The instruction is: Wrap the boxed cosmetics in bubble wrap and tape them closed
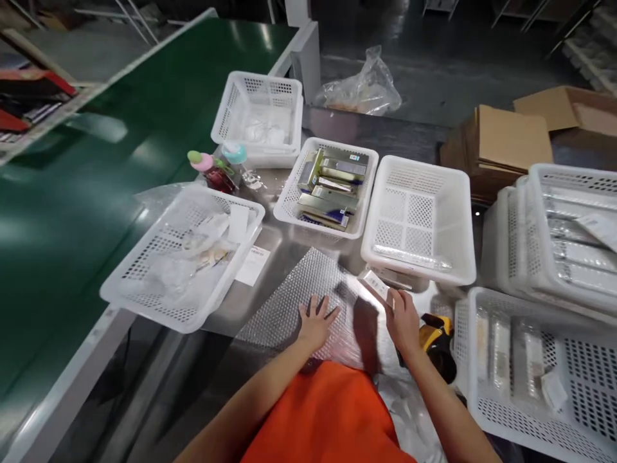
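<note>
A sheet of bubble wrap (284,308) lies on the metal table in front of me. My left hand (317,325) rests flat on it with the fingers spread. My right hand (403,318) grips the near end of a slim box (375,283) with a white label, at the right side of the sheet. Its fingertips are partly hidden. Close to my right wrist stands a yellow-and-black tape dispenser (436,341). Beyond the sheet, a white basket (285,209) contains several slim gold and silver boxes (335,183).
A white basket (463,212) with a bubble-wrapped package (412,257) stands behind my right hand. More baskets (535,231) with wrapped packages are at right. At left are a basket of plastic scraps (116,292), bottles (214,170) and a green conveyor (159,109). Cardboard (513,138) stands behind.
</note>
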Demonstrator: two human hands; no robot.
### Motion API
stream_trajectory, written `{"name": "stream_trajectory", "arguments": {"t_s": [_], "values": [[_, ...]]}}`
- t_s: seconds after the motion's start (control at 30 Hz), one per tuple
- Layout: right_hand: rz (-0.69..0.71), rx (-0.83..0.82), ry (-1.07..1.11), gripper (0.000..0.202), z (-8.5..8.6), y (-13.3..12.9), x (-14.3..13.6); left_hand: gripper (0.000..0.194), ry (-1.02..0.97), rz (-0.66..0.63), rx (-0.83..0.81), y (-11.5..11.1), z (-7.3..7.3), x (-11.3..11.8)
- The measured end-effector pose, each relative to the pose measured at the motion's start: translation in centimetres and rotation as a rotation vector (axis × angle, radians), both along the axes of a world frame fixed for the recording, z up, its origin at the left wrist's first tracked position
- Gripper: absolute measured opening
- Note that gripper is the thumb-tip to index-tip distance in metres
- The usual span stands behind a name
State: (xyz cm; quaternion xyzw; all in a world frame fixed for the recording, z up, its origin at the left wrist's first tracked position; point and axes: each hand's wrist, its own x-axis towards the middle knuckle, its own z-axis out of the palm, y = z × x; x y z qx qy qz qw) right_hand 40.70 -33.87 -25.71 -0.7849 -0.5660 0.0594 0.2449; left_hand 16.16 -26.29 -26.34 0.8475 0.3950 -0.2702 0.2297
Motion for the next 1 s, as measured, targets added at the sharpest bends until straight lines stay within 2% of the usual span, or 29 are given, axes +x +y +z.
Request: {"name": "stream_trajectory", "arguments": {"t_s": [0.07, 0.13, 0.2, 0.27, 0.37, 0.47, 0.53, 0.6, 0.67, 0.83, 1.0], "values": [[0.062, 0.089, 0.205, 0.035, 2.6, 1.4, -3.3, 0.073, -0.067, 0.015, 0.008, -0.3, -0.5, -0.5], [0.178, 0.098, 0.419, 0.037, 3.8, 3.8, -7.3, 0.066, -0.135, 0.024, 0.045, -0.6, -1.1, -1.0], [0.275, 0.028, 0.553, 0.037, 3.1, 6.5, -10.7, 0.061, -0.168, 0.032, 0.084, -0.8, -1.6, -1.6], [0.300, -0.114, 0.578, 0.038, 0.9, 8.6, -12.8, 0.057, -0.166, 0.041, 0.108, -1.0, -2.1, -2.5], [0.288, -0.317, 0.449, 0.041, -2.9, 9.8, -13.1, 0.061, -0.198, 0.028, 0.158, -1.0, -2.2, -4.7], [0.326, -0.369, 0.229, 0.062, -4.8, 9.6, -12.2, 0.059, -0.215, 0.067, 0.252, -1.2, -1.7, -7.2], [0.316, -0.395, 0.087, 0.073, -4.9, 9.4, -11.8, 0.060, -0.160, 0.209, 0.322, -1.3, -1.2, -8.6], [0.315, -0.422, 0.008, 0.070, -4.7, 9.4, -11.6, 0.067, -0.090, 0.374, 0.342, -1.4, -0.9, -9.5], [0.360, -0.407, -0.009, 0.064, -4.6, 9.6, -11.6, 0.073, -0.064, 0.459, 0.293, -1.3, -0.7, -10.0], [0.478, -0.292, -0.049, 0.058, -4.7, 9.8, -12.3, 0.075, -0.107, 0.476, 0.198, -0.9, -0.8, -10.1], [0.400, -0.263, -0.081, 0.053, -5.5, 9.1, -13.5, 0.074, -0.101, 0.499, 0.169, -0.6, -0.5, -9.9]]}}
